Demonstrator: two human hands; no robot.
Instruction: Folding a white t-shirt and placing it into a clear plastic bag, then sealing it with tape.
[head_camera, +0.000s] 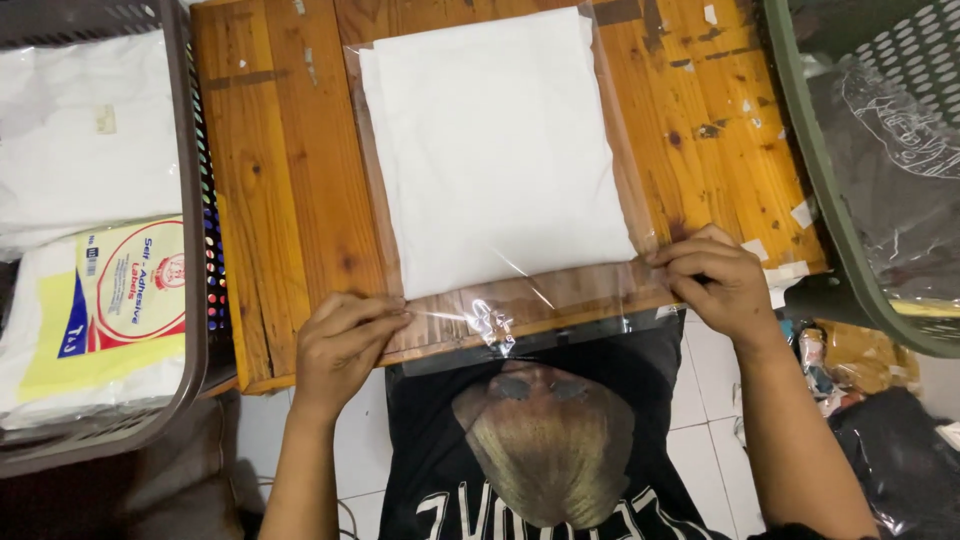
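Folded white cloth (495, 150) is lying inside a clear plastic sleeve (500, 310) on the wooden worktop (280, 190), long axis running away from me. I am seeing my left hand (340, 345) and right hand (715, 280) each pinching the sleeve's open near flap, fingers clamped, equally close. Baskets are flanking: brown (195, 250) left, green (830, 230) right.

Plain white folded garment (495, 150) inside a clear, glossy plastic bag (520, 300), on an orange-brown knotted wooden tabletop (280, 180) flecked with white tape scraps. Grey-brown perforated basket (195, 250) with white bundles and a yellow, red and blue label pack (125, 290); dark green basket (840, 230) with black garments. Black printed shirt (545, 440), pale graphic.
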